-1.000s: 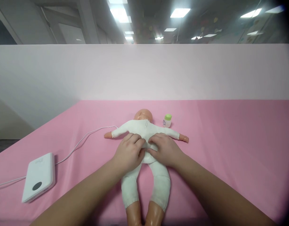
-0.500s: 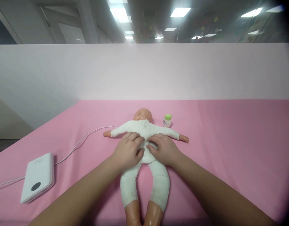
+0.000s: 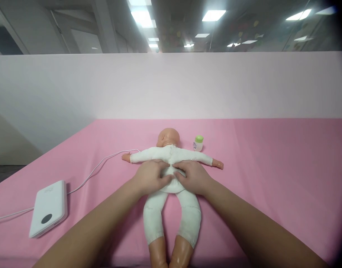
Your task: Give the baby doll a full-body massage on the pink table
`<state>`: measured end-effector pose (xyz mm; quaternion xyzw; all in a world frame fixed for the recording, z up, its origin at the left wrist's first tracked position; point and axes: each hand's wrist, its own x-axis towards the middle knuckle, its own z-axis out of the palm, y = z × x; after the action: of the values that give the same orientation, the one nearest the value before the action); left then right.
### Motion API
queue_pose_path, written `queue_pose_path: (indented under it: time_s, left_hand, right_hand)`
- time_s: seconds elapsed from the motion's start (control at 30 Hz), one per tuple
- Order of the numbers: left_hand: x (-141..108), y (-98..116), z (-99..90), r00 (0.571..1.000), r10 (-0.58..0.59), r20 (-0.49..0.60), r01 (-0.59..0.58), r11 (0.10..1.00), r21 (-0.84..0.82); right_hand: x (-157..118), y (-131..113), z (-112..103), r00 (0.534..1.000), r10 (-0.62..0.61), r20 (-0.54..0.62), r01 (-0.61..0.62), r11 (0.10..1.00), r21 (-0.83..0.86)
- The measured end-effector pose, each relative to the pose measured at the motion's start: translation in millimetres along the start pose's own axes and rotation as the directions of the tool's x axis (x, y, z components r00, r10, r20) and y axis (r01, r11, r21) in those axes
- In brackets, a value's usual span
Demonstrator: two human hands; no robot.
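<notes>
A baby doll point(image 3: 173, 186) in a white cloth body lies face down, arms spread, its bare head point(image 3: 168, 137) turned left. My left hand point(image 3: 151, 176) rests on the left of its back, fingers bent inward and thumb near the middle seam, closed on the cloth body. From the other side my right hand point(image 3: 195, 176) holds the back likewise, its thumb and forefinger curved around a bit of white cloth. Both sets of fingertips nearly meet at the seam; some fingers are hidden behind the hands. The doll's legs stretch toward me.
Under the doll is a pink sheet point(image 3: 271, 178) with a white wall point(image 3: 171, 85) behind it. A small jar with a green lid point(image 3: 198, 143) stands right of the head. At the left lies a white power bank point(image 3: 49, 208) with a white cable point(image 3: 97, 166) running toward the doll's arm.
My left fingers have drawn down and in, and its thumb reaches nearer the seam. The doll's upper back sits lower, showing more of its head and neck. My right hand has barely moved.
</notes>
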<state>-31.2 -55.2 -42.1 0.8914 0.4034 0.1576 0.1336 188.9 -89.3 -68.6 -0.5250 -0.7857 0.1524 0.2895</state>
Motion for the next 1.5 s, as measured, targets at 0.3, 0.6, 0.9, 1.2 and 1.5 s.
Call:
queue_pose_path:
  time_s: [0.3,0.6,0.9,1.2,1.5]
  left_hand:
    - [2.7,-7.0,15.8,0.96,0.052,-0.275,-0.01,0.988,0.153]
    - [7.1,-6.8,22.4,0.991,0.014,-0.133,0.004,0.99,0.139]
    - [4.8,-12.3,23.2,0.969,0.074,-0.237,-0.015,0.97,0.241]
    - [12.3,-16.5,22.5,0.995,0.043,-0.092,-0.025,0.981,0.19]
    - [14.7,-27.7,30.2,0.996,0.054,-0.072,-0.041,0.984,0.173]
  right_hand:
    - [1.6,4.2,2.9,0.986,0.038,-0.163,-0.053,0.994,-0.094]
    - [4.4,8.2,4.8,0.999,0.048,0.016,-0.048,0.999,-0.006]
    - [6.3,18.3,10.6,0.992,-0.009,-0.127,-0.001,0.997,-0.077]
    - [14.0,21.9,13.0,0.999,-0.031,-0.016,0.03,0.999,-0.038]
    - [18.3,30.8,24.1,0.997,-0.036,-0.063,0.033,0.999,-0.039]
